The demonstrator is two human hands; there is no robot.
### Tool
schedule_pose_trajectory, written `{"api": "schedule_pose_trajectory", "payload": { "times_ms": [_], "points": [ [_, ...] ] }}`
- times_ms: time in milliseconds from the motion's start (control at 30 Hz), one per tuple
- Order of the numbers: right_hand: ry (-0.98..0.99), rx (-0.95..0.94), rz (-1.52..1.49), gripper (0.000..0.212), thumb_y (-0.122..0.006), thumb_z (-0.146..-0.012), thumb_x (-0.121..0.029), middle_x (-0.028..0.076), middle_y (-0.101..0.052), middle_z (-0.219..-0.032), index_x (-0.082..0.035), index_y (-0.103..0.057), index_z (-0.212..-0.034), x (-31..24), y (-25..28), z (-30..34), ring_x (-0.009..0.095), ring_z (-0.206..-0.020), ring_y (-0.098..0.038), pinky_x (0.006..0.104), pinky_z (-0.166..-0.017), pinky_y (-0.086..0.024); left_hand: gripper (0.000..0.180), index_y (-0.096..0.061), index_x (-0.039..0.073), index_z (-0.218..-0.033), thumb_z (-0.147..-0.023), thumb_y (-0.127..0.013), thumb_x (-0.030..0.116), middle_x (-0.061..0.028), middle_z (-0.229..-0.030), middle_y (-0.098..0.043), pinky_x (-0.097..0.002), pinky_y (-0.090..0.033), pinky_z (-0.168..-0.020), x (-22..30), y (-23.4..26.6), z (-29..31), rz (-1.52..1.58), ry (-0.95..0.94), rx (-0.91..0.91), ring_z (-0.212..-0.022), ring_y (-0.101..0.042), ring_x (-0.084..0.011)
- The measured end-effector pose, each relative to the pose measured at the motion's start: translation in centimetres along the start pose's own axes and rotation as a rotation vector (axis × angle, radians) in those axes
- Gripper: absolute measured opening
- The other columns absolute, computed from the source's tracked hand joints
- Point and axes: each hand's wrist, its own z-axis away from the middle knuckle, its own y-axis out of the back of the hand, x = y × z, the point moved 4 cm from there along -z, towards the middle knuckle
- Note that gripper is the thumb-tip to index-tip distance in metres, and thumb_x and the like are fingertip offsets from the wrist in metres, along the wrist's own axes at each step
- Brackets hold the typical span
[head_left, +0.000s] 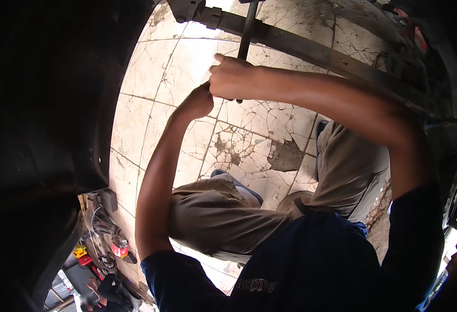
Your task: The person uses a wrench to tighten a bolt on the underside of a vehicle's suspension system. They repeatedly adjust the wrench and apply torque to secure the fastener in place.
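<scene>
My left hand [200, 102] is raised over the tiled floor, its fingers curled closed against my right hand [231, 78]. The right hand is bent at the wrist and mostly closed, with one digit sticking out at its upper side. A small dark part shows between and below the two hands; what they hold is mostly hidden. A black rod [248, 34] comes down from the top edge and passes behind my right hand, its lower end showing just below. Whether the right hand touches the rod, I cannot tell.
A long dark metal bar [312, 51] crosses beyond my hands. A large black panel [36, 114] fills the left side. Cracked pale tiles [145, 112] lie below, with a broken patch [286, 156]. Another person [106, 294], a bottle [119, 246] and metal parts are at lower left.
</scene>
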Motion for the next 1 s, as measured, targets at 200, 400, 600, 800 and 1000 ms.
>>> {"api": "schedule_pose_trajectory", "payload": {
  "times_ms": [200, 400, 600, 800, 1000],
  "points": [
    [-0.023, 0.1, -0.073, 0.006, -0.065, -0.062, -0.015, 0.002, -0.062, -0.06, -0.012, -0.065, -0.057, 0.4, 1.6, 1.5, 0.019, -0.075, -0.06, 0.0341, -0.087, -0.041, 0.043, -0.064, 0.005, -0.107, -0.081, -0.031, -0.006, -0.0157, -0.106, -0.066, -0.0363, -0.047, -0.089, 0.4, 0.0, -0.6, 0.013, 0.04, -0.159, -0.104, -0.061, -0.0288],
    [0.022, 0.01, -0.061, 0.007, -0.068, -0.06, -0.016, 0.002, -0.061, -0.058, -0.013, -0.064, -0.055, -0.5, 4.6, 0.7, 0.018, -0.074, -0.06, 0.0355, -0.088, -0.041, 0.04, -0.064, 0.005, -0.107, -0.086, -0.032, -0.003, -0.0136, -0.11, -0.066, -0.0361, -0.046, -0.09, 0.2, 0.4, 0.0, 0.099, 0.066, -0.267, -0.104, -0.061, -0.0261],
    [0.008, 0.044, 0.039, 0.008, -0.068, -0.06, -0.015, 0.003, -0.061, -0.058, -0.012, -0.063, -0.054, -0.2, 3.2, 0.6, 0.018, -0.074, -0.06, 0.0369, -0.091, -0.042, 0.041, -0.065, 0.007, -0.105, -0.084, -0.032, -0.005, -0.0145, -0.107, -0.066, -0.0358, -0.045, -0.089, 2.3, 1.0, 0.2, 0.013, -0.017, -0.157, -0.105, -0.06, -0.0255],
    [-0.069, 0.012, -0.052, 0.007, -0.067, -0.06, -0.014, 0.003, -0.062, -0.06, -0.01, -0.064, -0.056, 0.7, 2.6, 1.1, 0.019, -0.077, -0.059, 0.0395, -0.094, -0.042, 0.042, -0.067, 0.006, -0.099, -0.079, -0.032, -0.007, -0.0131, -0.097, -0.068, -0.0346, -0.046, -0.088, 2.3, 0.2, 0.3, 0.077, 0.051, -0.061, -0.102, -0.061, -0.0247],
    [-0.067, 0.083, -0.043, 0.004, -0.066, -0.064, -0.015, 0.003, -0.062, -0.063, -0.012, -0.067, -0.062, 1.0, 3.5, 1.4, 0.019, -0.084, -0.061, 0.039, -0.094, -0.043, 0.026, -0.063, 0.005, -0.107, -0.093, -0.041, 0.007, -0.0154, -0.107, -0.066, -0.0378, -0.045, -0.086, 1.3, -0.3, -0.9, -0.001, 0.09, -0.272, -0.098, -0.062, -0.0235]
  ]
}}
